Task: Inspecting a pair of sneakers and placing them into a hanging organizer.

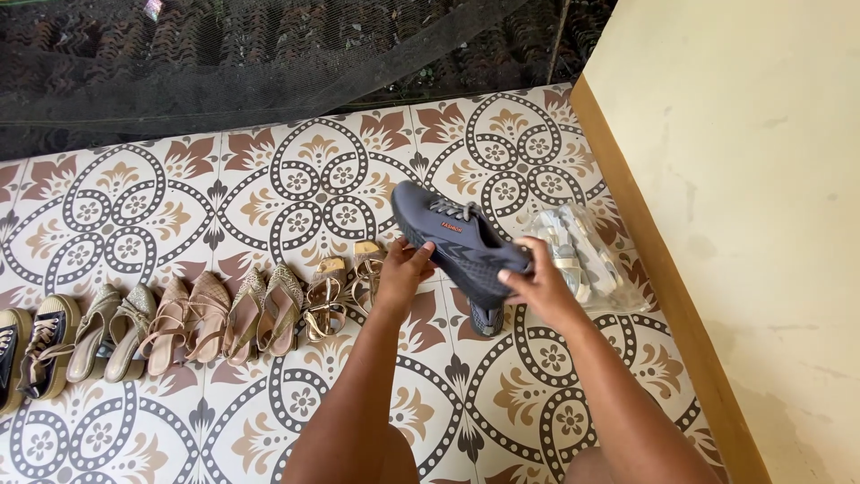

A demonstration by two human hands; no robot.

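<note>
I hold a grey sports shoe (459,238) with grey laces and a small orange mark above the patterned tile floor. My left hand (405,269) grips its heel end and my right hand (537,285) grips its toe end. A second grey shoe (486,318) lies on the floor just beneath, mostly hidden. Right of my right hand lies a clear plastic bag (587,255) with pale sandals inside.
A row of shoes runs leftward on the floor: gold strappy sandals (327,296), beige heels (269,309), tan pumps (184,324), and dark sneakers (36,345). A cream wall (752,179) bounds the right. Black netting (269,54) covers the far side.
</note>
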